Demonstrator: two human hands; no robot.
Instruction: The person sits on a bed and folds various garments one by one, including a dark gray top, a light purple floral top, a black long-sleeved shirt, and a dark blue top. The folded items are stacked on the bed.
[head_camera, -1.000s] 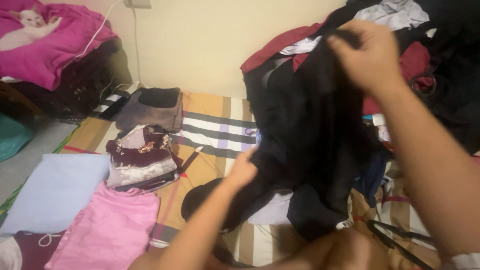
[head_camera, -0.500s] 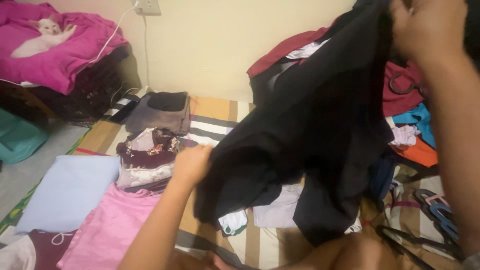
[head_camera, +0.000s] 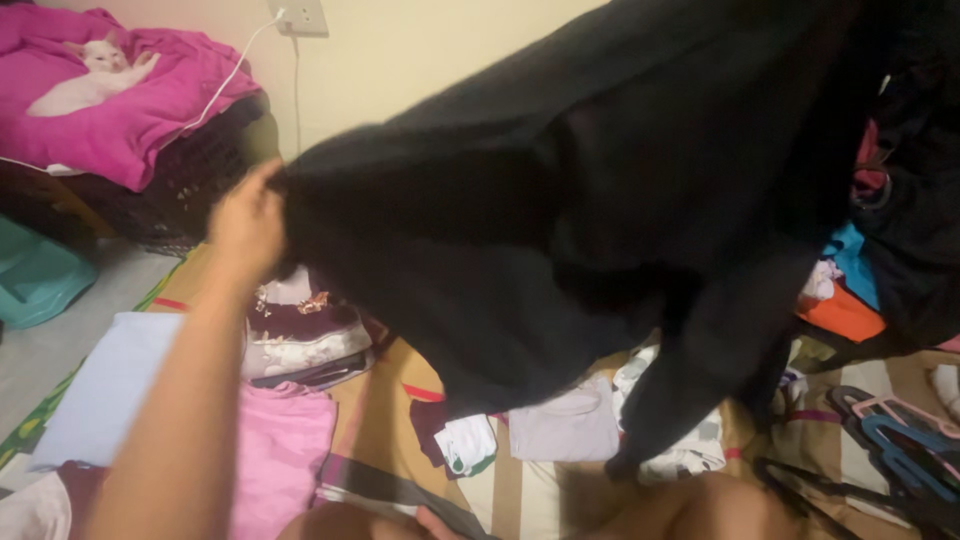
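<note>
Here, left hand (head_camera: 247, 222) raised at the left of the view, fingers closed around one edge of a large black garment (head_camera: 560, 215), thumb side up. Garment stretched out wide and held in the air, spanning from that grip up toward the upper right corner, one dark sleeve dangling down near the middle right. Right hand out of sight, hidden behind or above the cloth; impossible to tell whether closed or spread.

Below the garment, on a striped mat (head_camera: 380, 430): a folded pink top (head_camera: 280, 450) just beside a pale blue folded piece (head_camera: 110, 385), a maroon and white patterned stack (head_camera: 300, 335) close under the left hand, and small white and lilac pieces (head_camera: 565, 425) under the hanging cloth. At the lower right, a tangle of plastic hangers (head_camera: 895, 440), blue, pink and black. Farther right, an orange and turquoise heap (head_camera: 845, 290) partly covered by more dark clothing.

In the upper left corner, a white cat (head_camera: 85, 80) lying on a magenta blanket (head_camera: 150, 110), with a white cable (head_camera: 235, 65) running up to a wall socket (head_camera: 300, 15). Teal plastic tub (head_camera: 35, 280) at the far left edge.
</note>
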